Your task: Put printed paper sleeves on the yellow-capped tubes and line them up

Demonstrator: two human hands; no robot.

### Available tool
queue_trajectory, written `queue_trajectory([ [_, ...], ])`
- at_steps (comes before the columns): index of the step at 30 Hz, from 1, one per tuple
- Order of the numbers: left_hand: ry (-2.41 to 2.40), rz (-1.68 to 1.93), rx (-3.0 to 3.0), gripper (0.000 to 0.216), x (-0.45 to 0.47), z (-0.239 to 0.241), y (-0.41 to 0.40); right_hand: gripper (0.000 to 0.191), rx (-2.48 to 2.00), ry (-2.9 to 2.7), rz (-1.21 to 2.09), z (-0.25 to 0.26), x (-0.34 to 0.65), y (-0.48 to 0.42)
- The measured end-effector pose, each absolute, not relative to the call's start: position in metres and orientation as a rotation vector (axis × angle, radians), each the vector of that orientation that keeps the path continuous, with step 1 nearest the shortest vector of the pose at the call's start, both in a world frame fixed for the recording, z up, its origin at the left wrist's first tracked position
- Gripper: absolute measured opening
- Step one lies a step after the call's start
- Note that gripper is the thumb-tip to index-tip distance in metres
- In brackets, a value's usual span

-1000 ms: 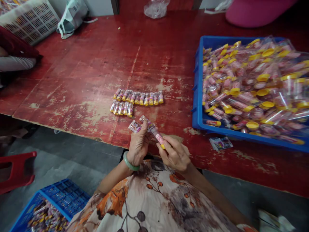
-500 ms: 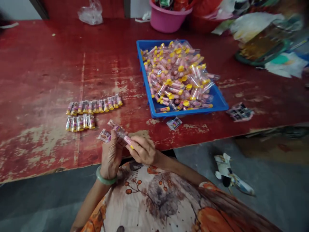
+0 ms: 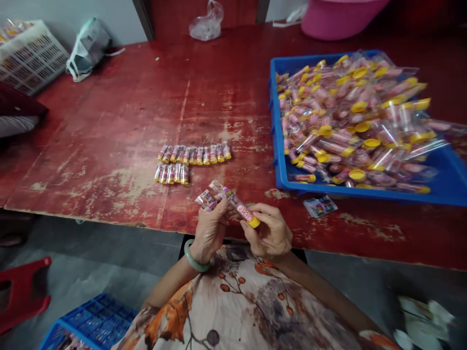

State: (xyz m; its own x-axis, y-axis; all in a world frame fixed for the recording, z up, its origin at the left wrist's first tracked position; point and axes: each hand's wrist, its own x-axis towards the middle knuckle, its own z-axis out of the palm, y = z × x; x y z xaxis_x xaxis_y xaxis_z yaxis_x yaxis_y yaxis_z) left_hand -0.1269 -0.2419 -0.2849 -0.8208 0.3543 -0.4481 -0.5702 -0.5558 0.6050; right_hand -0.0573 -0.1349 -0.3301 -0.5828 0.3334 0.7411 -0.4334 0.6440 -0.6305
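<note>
I hold a slim clear plastic tube with a yellow cap (image 3: 239,208) between both hands, just above the near edge of the worn red wooden table (image 3: 120,112). My right hand (image 3: 270,233) pinches the capped end with thumb and fingertips; my left hand (image 3: 210,228) closes around the other end and also grips a small printed paper card (image 3: 205,198) against it.

The tube is smooth and I hold it only at its ends, so I judge a loose pinch could let it roll off my lap side of the edge. The card sits half out of my fingers; a squeeze in the wrong place could crease it or drop it. Two neat rows of finished small tubes (image 3: 189,160) lie just beyond my hands, and a careless reach could scatter them. The blue plastic tray heaped with yellow-capped tubes (image 3: 279,167) stands to my right, piled high enough to spill if bumped.
</note>
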Motion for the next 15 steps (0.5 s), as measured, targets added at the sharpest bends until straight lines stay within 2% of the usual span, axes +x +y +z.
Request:
queue_trajectory([
  [4,1.003,2.411,-0.416,0.026,-0.133,-0.285,-0.245,0.031,0.046,-1.984,0.983,-0.321,-0.052,-0.133],
  [7,0.984,2.439,-0.437,0.022,-0.139,-0.290,-0.246,0.024,0.028,-2.003,1.109,-0.316,-0.050,-0.130],
  [11,1.017,2.399,-0.483,0.025,-0.136,-0.287,-0.249,0.017,-0.077,-2.105,1.383,-0.309,-0.053,-0.125],
  [15,1.120,2.356,-0.403,0.031,-0.118,-0.281,-0.253,0.018,0.034,-2.160,1.411,-0.301,-0.064,-0.128],
])
